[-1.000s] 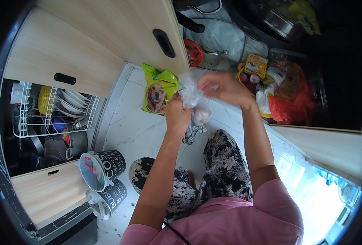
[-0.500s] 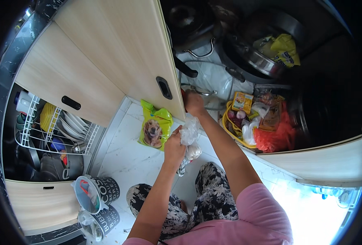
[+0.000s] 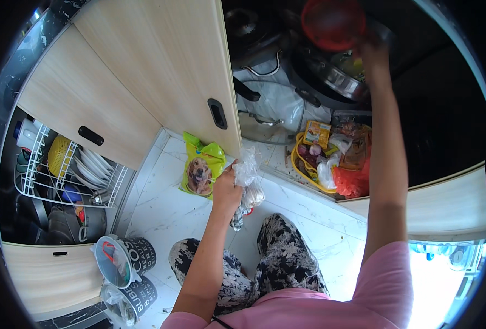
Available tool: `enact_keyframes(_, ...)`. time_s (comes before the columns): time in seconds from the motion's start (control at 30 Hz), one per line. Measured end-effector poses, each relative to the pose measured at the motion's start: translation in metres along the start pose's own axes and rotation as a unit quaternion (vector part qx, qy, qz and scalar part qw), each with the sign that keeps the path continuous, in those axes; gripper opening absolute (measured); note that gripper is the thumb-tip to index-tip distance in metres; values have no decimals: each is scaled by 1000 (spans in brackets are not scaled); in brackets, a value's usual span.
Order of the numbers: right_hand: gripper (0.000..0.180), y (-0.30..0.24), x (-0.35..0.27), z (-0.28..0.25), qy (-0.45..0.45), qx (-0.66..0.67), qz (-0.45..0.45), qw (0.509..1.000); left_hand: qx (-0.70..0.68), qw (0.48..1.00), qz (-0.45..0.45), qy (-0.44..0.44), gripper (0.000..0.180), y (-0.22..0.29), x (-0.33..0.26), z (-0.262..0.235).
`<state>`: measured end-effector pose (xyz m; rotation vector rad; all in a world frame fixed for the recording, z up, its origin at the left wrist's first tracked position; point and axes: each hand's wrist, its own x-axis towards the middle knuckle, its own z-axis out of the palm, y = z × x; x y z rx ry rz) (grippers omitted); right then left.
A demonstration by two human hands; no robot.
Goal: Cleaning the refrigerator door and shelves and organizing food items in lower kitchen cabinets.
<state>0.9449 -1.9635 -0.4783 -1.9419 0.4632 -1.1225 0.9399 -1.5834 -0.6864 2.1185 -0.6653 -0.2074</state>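
Note:
My left hand (image 3: pixel 229 185) is closed around a crumpled clear plastic bag (image 3: pixel 247 166), with whitish contents bulging below the fist. A dark patterned cloth-like bit hangs beneath it. Up inside the open cupboard, my right hand (image 3: pixel 372 50) grips a round red plastic container (image 3: pixel 333 24), blurred by motion. Just under that hand lies a steel pan (image 3: pixel 339 79), with the yellow packet (image 3: pixel 352 64) in it partly hidden. Left of the pan, a glass lid (image 3: pixel 270 118) rests on the cupboard's floor. A yellow-rimmed basket (image 3: pixel 303 170) holds onions, a yellow box and a red plastic bag, partly behind my right forearm.
A pale wooden door (image 3: pixel 191 71) stands open beside my left hand. On the tiled floor lies a green bag with a dog picture (image 3: pixel 200 170). To the left are a white dish rack (image 3: pixel 40 189) with plates and two grey printed bins (image 3: pixel 144 255). A lidded pot (image 3: pixel 254 38) sits deep inside.
My right hand has gone from beside the door edge up and right, deep into the cupboard, bringing the red container into view. My left hand keeps the plastic bag, nearly in place.

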Motion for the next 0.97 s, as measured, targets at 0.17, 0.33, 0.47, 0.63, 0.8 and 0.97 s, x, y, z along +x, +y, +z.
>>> enact_keyframes(0.17,20,125,130,-11,11,-611,-185,770,-22,999,-35,-30,32,15,5,5)
enact_keyframes(0.33,36,34,3,83,42,-386,-112,915,68,993,-95,-7,30,-7,-10,-23)
enact_keyframes(0.47,15,48,-101,88,-131,-209,-163,955,27,998,-51,4,25,4,-6,-12)
enact_keyframes(0.63,19,157,-196,111,-303,-303,43,902,30,999,-27,29,20,12,-4,-9)
enact_keyframes(0.8,37,210,-229,146,-279,-147,94,944,5,999,-35,30,20,-11,-3,-5)
enact_keyframes(0.97,49,95,-270,133,-457,221,331,796,-31,991,-123,38,19,-40,-9,-4)
